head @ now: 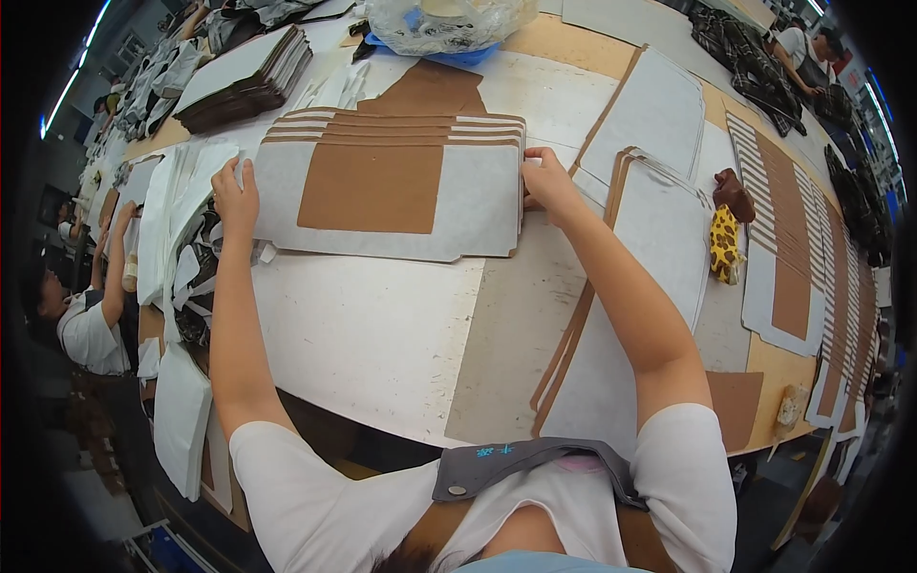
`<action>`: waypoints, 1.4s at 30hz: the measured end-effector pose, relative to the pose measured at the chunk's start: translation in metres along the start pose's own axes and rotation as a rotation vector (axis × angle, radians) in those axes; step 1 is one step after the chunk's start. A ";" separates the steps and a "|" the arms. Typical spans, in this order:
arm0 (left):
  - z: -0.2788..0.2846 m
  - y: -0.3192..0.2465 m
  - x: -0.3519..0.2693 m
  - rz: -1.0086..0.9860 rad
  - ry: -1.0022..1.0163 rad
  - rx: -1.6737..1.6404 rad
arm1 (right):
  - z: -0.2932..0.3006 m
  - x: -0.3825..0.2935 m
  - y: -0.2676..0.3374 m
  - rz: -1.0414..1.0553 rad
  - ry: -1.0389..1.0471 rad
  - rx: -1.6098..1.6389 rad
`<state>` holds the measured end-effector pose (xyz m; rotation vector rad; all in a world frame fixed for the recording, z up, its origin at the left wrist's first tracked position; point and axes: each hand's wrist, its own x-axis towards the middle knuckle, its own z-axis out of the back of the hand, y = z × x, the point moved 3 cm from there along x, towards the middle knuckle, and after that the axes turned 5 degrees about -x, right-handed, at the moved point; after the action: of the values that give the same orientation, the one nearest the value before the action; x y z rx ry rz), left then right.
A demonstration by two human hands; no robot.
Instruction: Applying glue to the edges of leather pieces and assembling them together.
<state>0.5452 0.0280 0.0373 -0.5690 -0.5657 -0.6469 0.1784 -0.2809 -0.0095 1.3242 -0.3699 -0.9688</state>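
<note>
A stack of overlapping white panels with brown rectangles (369, 190) lies before me, its far edges fanned in steps. My right hand (541, 179) pinches the stack's right edge between thumb and fingers. My left hand (236, 193) is at the stack's left edge with its fingers apart and raised; whether a fingertip touches the edge is unclear. Behind the stack lies a brown sheet piece (430, 86). Right of it are larger white panels with brown edges (659, 215), partly under my right forearm.
A thick pile of panels (233, 71) stands at the back left, near a clear plastic bag (451, 25). White strips (161, 229) lie left. A yellow spotted packet (724, 243) and fanned striped panels (791, 286) are right. A co-worker (93, 322) is at the left.
</note>
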 end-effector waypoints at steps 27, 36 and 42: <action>0.073 -0.351 -0.253 -0.543 0.869 -0.900 | 0.412 -0.376 -0.159 -0.534 -0.895 -1.566; 0.047 -0.382 -0.292 -0.687 0.829 -0.792 | 0.512 -0.413 -0.229 -0.594 -0.926 -0.986; 0.042 -0.382 -0.290 -0.614 0.813 -0.877 | 0.531 -0.410 -0.245 -0.598 -0.805 -0.919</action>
<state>0.0787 -0.0839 -0.0015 -0.8698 0.3833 -1.6375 -0.5352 -0.2940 0.0186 0.1358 -0.0721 -1.8778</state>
